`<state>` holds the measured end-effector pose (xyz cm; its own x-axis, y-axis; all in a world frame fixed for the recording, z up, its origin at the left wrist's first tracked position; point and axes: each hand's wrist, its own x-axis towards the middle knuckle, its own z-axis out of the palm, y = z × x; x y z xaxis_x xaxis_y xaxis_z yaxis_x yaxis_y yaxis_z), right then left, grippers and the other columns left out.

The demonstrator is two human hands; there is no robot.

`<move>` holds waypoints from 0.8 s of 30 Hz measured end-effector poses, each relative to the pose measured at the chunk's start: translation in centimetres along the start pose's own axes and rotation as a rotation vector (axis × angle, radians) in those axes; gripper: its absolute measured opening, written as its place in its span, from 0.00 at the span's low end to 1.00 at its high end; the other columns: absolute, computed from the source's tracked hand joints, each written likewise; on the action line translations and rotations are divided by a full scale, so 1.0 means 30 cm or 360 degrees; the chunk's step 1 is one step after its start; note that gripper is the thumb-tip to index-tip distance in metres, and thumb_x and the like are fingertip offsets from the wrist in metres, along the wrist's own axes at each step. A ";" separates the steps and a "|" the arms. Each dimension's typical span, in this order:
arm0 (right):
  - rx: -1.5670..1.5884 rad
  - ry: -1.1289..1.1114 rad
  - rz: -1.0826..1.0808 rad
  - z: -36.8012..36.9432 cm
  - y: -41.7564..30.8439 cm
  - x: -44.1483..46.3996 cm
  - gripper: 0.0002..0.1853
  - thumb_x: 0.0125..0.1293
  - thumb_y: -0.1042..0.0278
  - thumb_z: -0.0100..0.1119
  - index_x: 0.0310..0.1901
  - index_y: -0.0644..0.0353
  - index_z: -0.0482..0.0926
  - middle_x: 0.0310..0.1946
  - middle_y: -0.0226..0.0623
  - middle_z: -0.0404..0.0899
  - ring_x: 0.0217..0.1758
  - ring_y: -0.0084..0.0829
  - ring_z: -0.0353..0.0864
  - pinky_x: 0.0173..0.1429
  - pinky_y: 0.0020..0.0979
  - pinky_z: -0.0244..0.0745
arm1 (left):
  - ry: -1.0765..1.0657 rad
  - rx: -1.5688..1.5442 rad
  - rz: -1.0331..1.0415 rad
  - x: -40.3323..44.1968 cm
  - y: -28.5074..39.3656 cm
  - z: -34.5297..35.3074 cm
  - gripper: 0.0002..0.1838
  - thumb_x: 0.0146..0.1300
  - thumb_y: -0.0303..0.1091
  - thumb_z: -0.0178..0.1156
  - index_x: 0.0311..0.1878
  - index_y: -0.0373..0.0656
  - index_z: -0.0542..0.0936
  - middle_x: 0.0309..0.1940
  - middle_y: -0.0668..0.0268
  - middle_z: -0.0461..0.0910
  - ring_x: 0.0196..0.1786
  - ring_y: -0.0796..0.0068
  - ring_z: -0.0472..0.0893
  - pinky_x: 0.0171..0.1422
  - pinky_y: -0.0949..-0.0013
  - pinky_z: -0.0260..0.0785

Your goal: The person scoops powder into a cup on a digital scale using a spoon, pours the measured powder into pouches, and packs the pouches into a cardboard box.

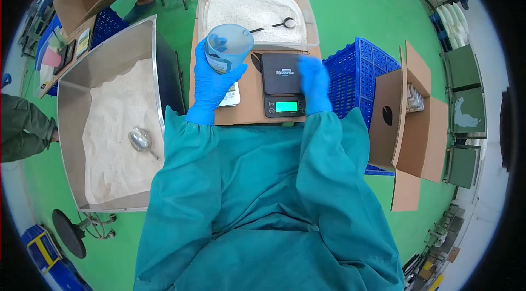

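Observation:
My left hand, in a blue glove, is wrapped round a translucent plastic cup with a label on its side. The cup's wide mouth faces up, and the gloved fingers show through its wall. Under that hand lies a white flat object, partly hidden. My right hand, also gloved in blue, is over the right edge of a black digital scale; motion blur smears its fingers. The scale's display glows green, but its digits are unreadable.
Behind the scale stands a clear bin of white powder holding a black measuring spoon. At left, a metal tub holds powder and a metal scoop. At right are a blue crate and an open carton. A person's sleeve shows far left.

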<state>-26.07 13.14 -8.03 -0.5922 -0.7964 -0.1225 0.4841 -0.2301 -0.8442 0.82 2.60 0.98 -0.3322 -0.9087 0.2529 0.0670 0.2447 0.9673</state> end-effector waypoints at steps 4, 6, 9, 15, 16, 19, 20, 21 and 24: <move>-0.0066 0.0344 -0.0288 -0.041 -0.095 0.023 0.11 0.65 0.65 0.53 0.45 0.59 0.77 0.40 0.34 0.79 0.41 0.28 0.78 0.46 0.33 0.74 | -0.0026 0.0003 0.0053 0.020 -0.004 0.011 0.46 0.41 0.32 0.76 0.63 0.41 0.60 0.56 0.58 0.70 0.58 0.66 0.72 0.61 0.64 0.68; 0.0037 0.0161 0.0078 0.073 -0.052 -0.012 0.13 0.67 0.62 0.53 0.48 0.60 0.76 0.44 0.36 0.79 0.45 0.32 0.79 0.51 0.34 0.73 | -0.0037 0.0043 0.0068 0.011 -0.007 0.019 0.46 0.41 0.33 0.76 0.63 0.41 0.60 0.55 0.57 0.71 0.57 0.66 0.73 0.60 0.64 0.69; 0.0157 -0.0246 0.0476 0.247 0.015 -0.062 0.16 0.67 0.60 0.53 0.50 0.62 0.76 0.47 0.40 0.79 0.49 0.35 0.78 0.54 0.35 0.73 | -0.0048 0.0038 0.0093 0.008 -0.014 0.013 0.45 0.41 0.33 0.76 0.62 0.42 0.61 0.55 0.58 0.71 0.57 0.66 0.73 0.60 0.64 0.69; -0.0006 0.0312 -0.0089 -0.146 0.038 0.120 0.13 0.65 0.64 0.53 0.44 0.64 0.78 0.40 0.37 0.79 0.42 0.26 0.77 0.48 0.29 0.73 | -0.0021 -0.0006 0.0025 0.002 0.007 -0.003 0.45 0.42 0.31 0.75 0.63 0.41 0.60 0.57 0.58 0.69 0.59 0.67 0.71 0.62 0.64 0.67; -0.0081 0.0548 -0.0321 -0.367 0.049 0.207 0.10 0.66 0.67 0.52 0.41 0.64 0.77 0.34 0.32 0.77 0.38 0.24 0.74 0.45 0.29 0.72 | -0.0053 -0.0021 0.0016 0.003 0.022 0.000 0.45 0.42 0.32 0.76 0.63 0.41 0.60 0.57 0.58 0.69 0.58 0.67 0.71 0.62 0.64 0.67; -0.0529 0.0733 -0.0486 -0.029 -0.172 -0.035 0.17 0.66 0.70 0.55 0.55 0.66 0.70 0.47 0.34 0.74 0.45 0.25 0.73 0.51 0.28 0.71 | -0.0123 -0.0095 0.0050 0.003 0.030 0.041 0.45 0.41 0.33 0.76 0.63 0.41 0.60 0.56 0.58 0.70 0.58 0.66 0.72 0.62 0.64 0.67; -0.0622 0.0451 -0.0423 0.038 -0.195 -0.084 0.22 0.64 0.71 0.57 0.59 0.65 0.67 0.52 0.35 0.73 0.48 0.27 0.74 0.53 0.30 0.71 | -0.0167 -0.0120 0.0081 -0.006 0.029 0.052 0.45 0.41 0.34 0.76 0.63 0.41 0.61 0.55 0.58 0.70 0.58 0.66 0.72 0.62 0.64 0.68; -0.0794 0.0138 -0.0533 0.147 -0.207 -0.144 0.28 0.61 0.70 0.61 0.62 0.63 0.64 0.55 0.36 0.71 0.53 0.29 0.73 0.56 0.31 0.70 | -0.0163 -0.0118 0.0087 -0.016 0.028 0.064 0.45 0.41 0.34 0.76 0.63 0.41 0.61 0.55 0.58 0.70 0.58 0.66 0.72 0.62 0.64 0.68; -0.1491 -0.0545 -0.0815 0.434 -0.262 -0.306 0.47 0.49 0.70 0.72 0.69 0.60 0.55 0.62 0.39 0.66 0.64 0.34 0.67 0.65 0.35 0.66 | -0.0215 -0.0007 0.0274 -0.067 0.010 0.087 0.45 0.40 0.36 0.76 0.62 0.41 0.62 0.56 0.57 0.70 0.60 0.64 0.71 0.64 0.62 0.66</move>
<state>-16.05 14.96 6.52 -0.3044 -0.8735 0.3800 -0.5271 -0.1778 -0.8310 -0.96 5.38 0.71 -0.4387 -0.7998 0.4097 0.1376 0.3907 0.9102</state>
